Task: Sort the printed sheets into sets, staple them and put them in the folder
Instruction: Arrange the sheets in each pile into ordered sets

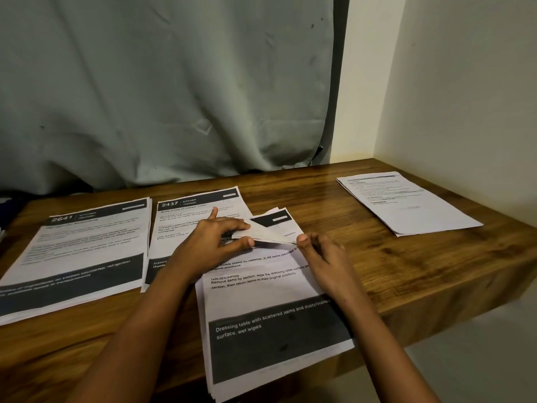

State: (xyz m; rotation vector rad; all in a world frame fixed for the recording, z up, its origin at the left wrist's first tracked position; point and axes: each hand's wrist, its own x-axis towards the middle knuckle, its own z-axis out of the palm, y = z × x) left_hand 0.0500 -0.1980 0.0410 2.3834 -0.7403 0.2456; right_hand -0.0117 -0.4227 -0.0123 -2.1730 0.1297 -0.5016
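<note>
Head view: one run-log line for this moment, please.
phase: sorting | left hand: lifting folded top corner of near white printed stack | right hand: at same corner | stapler, folder: unseen

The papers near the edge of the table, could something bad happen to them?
Maybe. The front stack hangs past the table edge, so a nudge could slide it off. The left hand and right hand are bending its top corner, which might crease. It also overlaps the middle stack, so sets could mix.

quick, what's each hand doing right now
Left hand: closed, pinching the folded-up top corner of the front stack.
Right hand: open, fingertips on that stack, holding nothing.
</note>
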